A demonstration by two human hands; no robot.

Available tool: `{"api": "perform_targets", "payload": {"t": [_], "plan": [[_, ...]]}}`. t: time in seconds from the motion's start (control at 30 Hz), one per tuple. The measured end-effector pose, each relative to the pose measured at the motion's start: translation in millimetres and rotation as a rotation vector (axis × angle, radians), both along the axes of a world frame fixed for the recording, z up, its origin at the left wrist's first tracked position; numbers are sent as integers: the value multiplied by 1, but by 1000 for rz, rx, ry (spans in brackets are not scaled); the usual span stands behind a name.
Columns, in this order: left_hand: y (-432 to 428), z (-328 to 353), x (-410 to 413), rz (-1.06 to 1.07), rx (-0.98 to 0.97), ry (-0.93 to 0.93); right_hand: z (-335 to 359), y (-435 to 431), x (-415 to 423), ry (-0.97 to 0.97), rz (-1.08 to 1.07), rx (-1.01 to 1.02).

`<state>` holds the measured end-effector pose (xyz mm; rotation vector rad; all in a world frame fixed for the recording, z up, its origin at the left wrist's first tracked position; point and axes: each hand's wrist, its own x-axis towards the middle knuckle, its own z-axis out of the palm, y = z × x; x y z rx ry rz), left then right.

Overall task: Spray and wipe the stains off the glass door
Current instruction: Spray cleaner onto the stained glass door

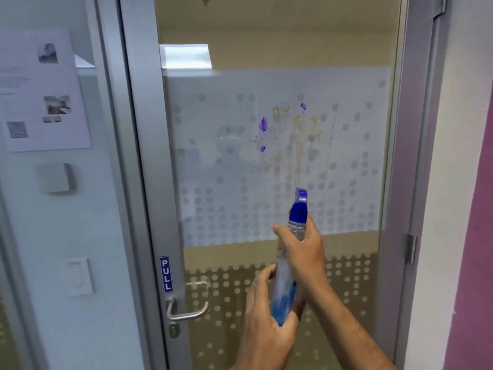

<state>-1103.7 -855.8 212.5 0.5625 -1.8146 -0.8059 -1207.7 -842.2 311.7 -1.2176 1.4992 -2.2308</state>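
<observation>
Far L: pale wall w/ a paper notice (45,89) carrying small photos and blurred text, unreadable. Below it a grey wall box (56,178), lower down a white switch plate (79,276).

Next R: grey metal door frame (149,156) w/ blue "PULL" sign (166,274) set vertically, lever handle (188,307) just under it, keyhole (174,330) below the handle.

Centre: glass door (346,36) w/ frosted band (213,116) across mid-height, dotted pattern; second dotted strip lower down. Stains sit on the frosted band, upper centre: purple blobs (263,124) w/ thin drips running down to a smaller blob, one more small purple spot further R; yellow-brown smears (301,134) beside them, streaking downward.

Below the stains: spray bottle (286,276), clear body, blue liquid pooled at low end, blue cap and nozzle up top, tilted so the nozzle leans R and points up toward the stains. Nozzle under the brown streaks, apart from the glass as far as can be told; motion blur on the body.

L hand (266,316) cups the bottle's lower end, fingers curled round the base from the L. R hand (302,248) wraps the neck just under the blue cap, thumb out to the L side. Both hands closed on the bottle, R above L, forearms crossing at low centre-R.

Far R: frame w/ hinge (410,249), then white wall edge and pink wall (474,236).
</observation>
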Motion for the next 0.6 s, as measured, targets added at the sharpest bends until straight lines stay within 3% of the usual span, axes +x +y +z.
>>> {"api": "perform_targets", "payload": {"t": [0.17, 0.37, 0.6], "plan": [[-84, 22, -14, 26, -256, -63, 14, -36, -45, -24, 17, -34], [-200, 71, -41, 282, -409, -41, 34, -63, -87, -89, 24, -63], [-288, 123, -69, 509, -585, -46, 52, -90, -135, -23, 66, -70]]}}
